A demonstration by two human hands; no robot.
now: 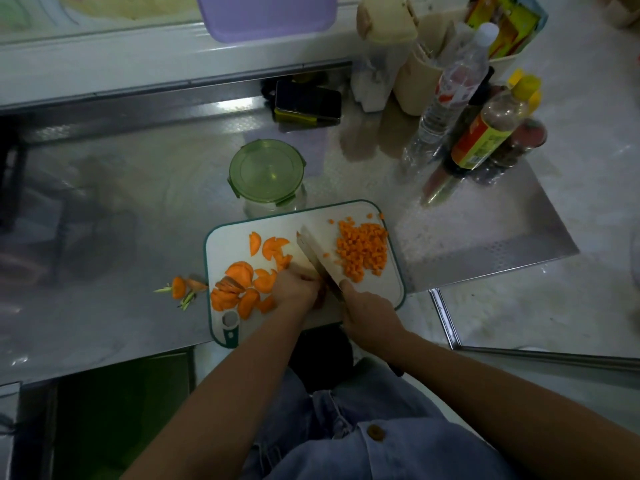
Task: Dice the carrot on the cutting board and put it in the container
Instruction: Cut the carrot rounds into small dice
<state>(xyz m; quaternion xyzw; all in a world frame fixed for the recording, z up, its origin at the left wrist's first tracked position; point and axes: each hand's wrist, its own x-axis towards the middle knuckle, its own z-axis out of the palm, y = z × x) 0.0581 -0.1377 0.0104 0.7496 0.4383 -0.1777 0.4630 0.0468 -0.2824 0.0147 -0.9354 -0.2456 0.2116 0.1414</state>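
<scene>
A white cutting board point(391, 289) with a teal rim lies on the steel counter. Diced carrot point(362, 249) is heaped on its right side. Half-round carrot slices point(239, 282) are spread over its left side. My right hand point(367, 313) grips the handle of a wide cleaver point(320, 254), blade down across the middle of the board. My left hand point(294, 287) has its curled fingers pressed on carrot pieces right beside the blade; what is under the fingers is hidden. A glass container point(266, 174) with a green clip lid stands just behind the board, closed.
A carrot top with green stems point(181, 289) lies on the counter left of the board. A phone point(306, 102) lies at the back. Bottles point(485, 133) and jars crowd the back right. A purple lid point(266, 15) sits on the ledge.
</scene>
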